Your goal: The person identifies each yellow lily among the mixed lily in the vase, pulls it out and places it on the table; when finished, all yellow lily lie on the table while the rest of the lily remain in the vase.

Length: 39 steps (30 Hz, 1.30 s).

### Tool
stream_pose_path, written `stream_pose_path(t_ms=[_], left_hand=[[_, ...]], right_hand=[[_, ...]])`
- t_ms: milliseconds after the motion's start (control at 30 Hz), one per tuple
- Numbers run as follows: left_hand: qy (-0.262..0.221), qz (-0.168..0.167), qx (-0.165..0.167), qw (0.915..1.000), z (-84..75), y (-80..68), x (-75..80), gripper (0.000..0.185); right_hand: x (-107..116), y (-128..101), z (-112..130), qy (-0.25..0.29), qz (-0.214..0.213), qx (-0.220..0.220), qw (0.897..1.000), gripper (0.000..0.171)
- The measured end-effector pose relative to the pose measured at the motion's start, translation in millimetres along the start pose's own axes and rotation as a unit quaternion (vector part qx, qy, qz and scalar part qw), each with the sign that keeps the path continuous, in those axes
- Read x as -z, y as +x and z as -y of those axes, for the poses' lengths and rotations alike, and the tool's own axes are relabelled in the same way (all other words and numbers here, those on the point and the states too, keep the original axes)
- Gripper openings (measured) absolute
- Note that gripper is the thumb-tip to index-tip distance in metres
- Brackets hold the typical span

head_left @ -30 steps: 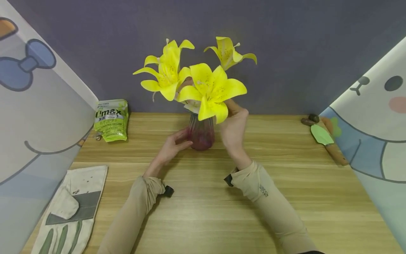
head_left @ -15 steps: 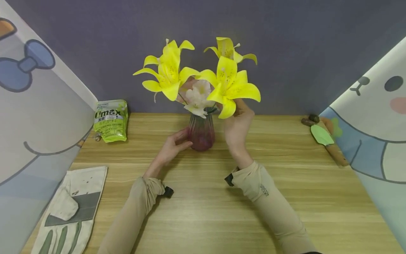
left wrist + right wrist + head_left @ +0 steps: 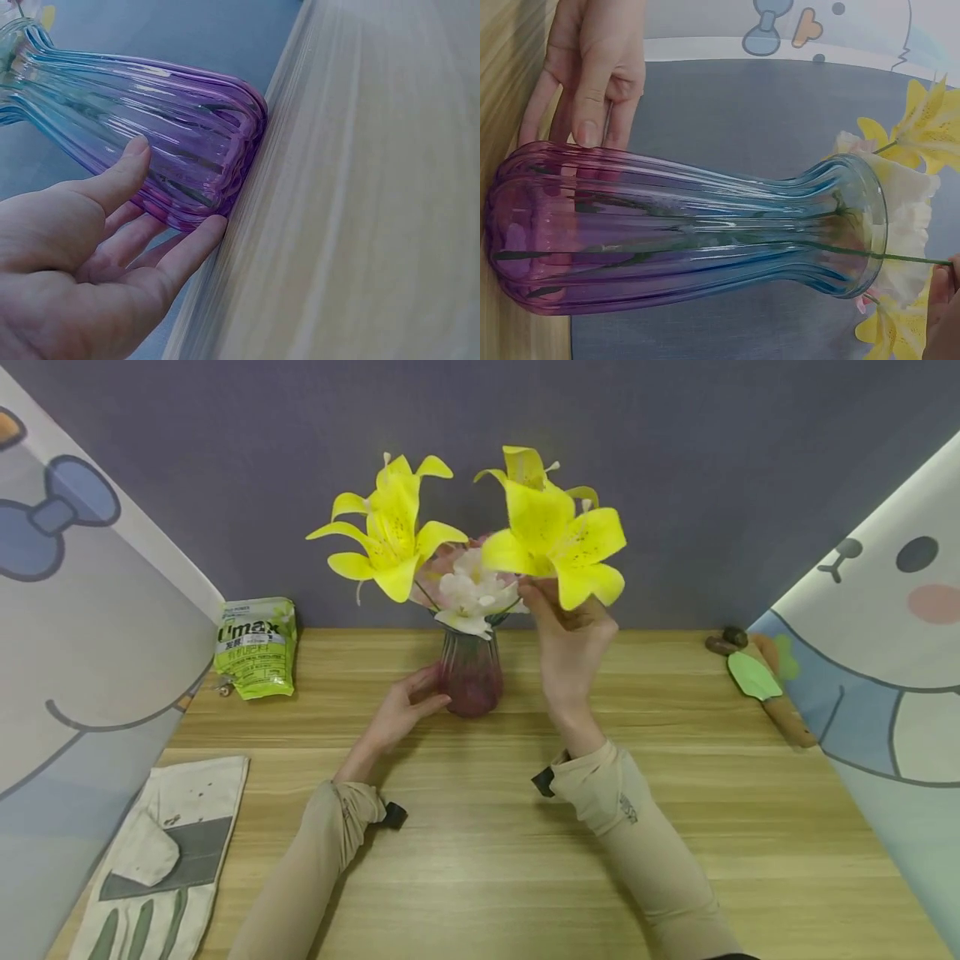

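Observation:
A ribbed glass vase (image 3: 471, 672), purple at the base and blue at the neck, stands on the wooden table (image 3: 480, 860) near the back wall. My left hand (image 3: 420, 695) rests against its lower left side with straight fingers (image 3: 187, 251). My right hand (image 3: 551, 610) is raised beside the vase mouth and pinches the thin green stem (image 3: 904, 258) of a yellow lily (image 3: 558, 539), whose lower end reaches down into the vase (image 3: 682, 225). Another yellow lily (image 3: 390, 535) and white flowers (image 3: 472, 592) stand in the vase.
A green pouch (image 3: 255, 647) lies at the back left and a garden glove (image 3: 157, 860) at the front left. A trowel with a green blade (image 3: 756, 678) lies at the back right. Cartoon-printed panels (image 3: 90, 635) close both sides.
My right hand has lifted the front lily up and to the right, which uncovered the white flowers. The left hand stays against the vase.

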<state>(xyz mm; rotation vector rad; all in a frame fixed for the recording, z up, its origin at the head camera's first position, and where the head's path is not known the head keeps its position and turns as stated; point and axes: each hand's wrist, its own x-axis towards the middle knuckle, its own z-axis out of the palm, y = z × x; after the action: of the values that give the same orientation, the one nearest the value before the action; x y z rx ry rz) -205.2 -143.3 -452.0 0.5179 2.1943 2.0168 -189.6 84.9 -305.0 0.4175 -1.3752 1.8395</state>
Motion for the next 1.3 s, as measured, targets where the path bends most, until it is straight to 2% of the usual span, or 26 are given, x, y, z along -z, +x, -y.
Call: stream_pose_path(t_ms=[200,533,867,1300], left_hand=[[-0.003,0.002,-0.003,1.0,-0.4,-1.6,0.7,0.059],[-0.01,-0.002,0.004,0.9999,0.4,-1.6,0.8,0.059],[-0.029,0.005,0.018,0.9994,-2.3,-0.1,1.6,0.06],[-0.012,0.001,0.016,0.9998,-2.8,-2.0,0.7,0.061]], right_hand=[[0,6,0,0.038,-0.015,0.042,0.998,0.005],[0,13,6,0.088,-0.072,-0.019,0.993,0.009],[6,26,12,0.117,-0.109,-0.045,0.986,0.005],[16,36,13,0.132,-0.142,-0.026,0.981,0.006]])
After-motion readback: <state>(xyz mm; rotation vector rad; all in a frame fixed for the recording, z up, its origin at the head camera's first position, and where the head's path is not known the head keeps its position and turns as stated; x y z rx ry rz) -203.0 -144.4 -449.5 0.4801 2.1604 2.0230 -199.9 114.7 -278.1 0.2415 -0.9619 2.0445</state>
